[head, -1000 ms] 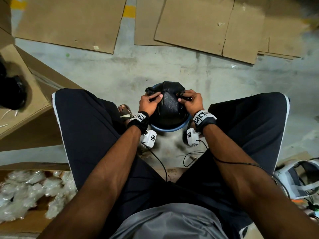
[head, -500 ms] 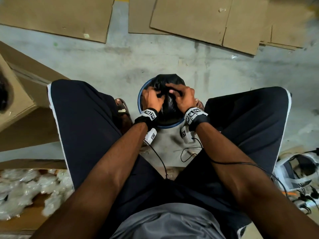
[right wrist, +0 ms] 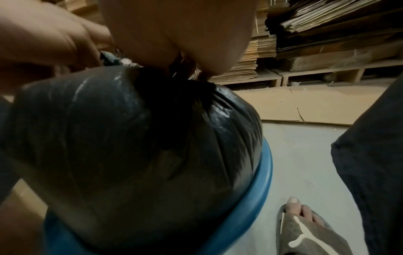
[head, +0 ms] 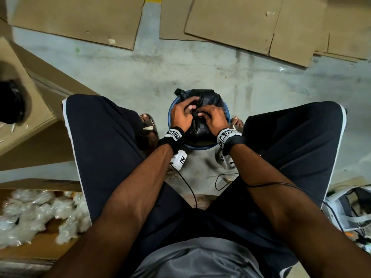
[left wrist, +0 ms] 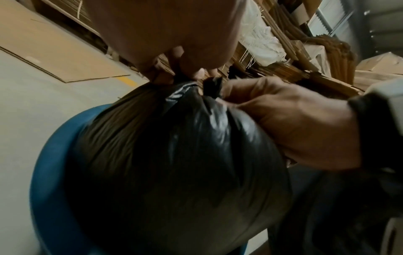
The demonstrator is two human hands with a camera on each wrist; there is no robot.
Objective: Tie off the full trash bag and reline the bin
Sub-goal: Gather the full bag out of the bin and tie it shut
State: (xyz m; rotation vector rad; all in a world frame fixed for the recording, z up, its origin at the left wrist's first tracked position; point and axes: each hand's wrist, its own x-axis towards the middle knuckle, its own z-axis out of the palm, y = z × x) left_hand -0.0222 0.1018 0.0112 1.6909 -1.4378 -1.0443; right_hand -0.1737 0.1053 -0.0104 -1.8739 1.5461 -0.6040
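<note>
Both hands, L hand (head: 181, 115) & R hand (head: 213, 117), pinch trash bag (left wrist: 174, 155) neck, prob knotting

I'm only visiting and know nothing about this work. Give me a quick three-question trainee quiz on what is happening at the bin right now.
1. True or false: the black trash bag has already been lifted out of the blue bin.
2. Which hands grip the gathered neck of the bag? A) left hand only B) right hand only C) both
3. Fill in: flattened ______ sheets lie on the floor beyond the bin.

Key: 1 false, it sits in the bin; 2 C; 3 cardboard.
</note>
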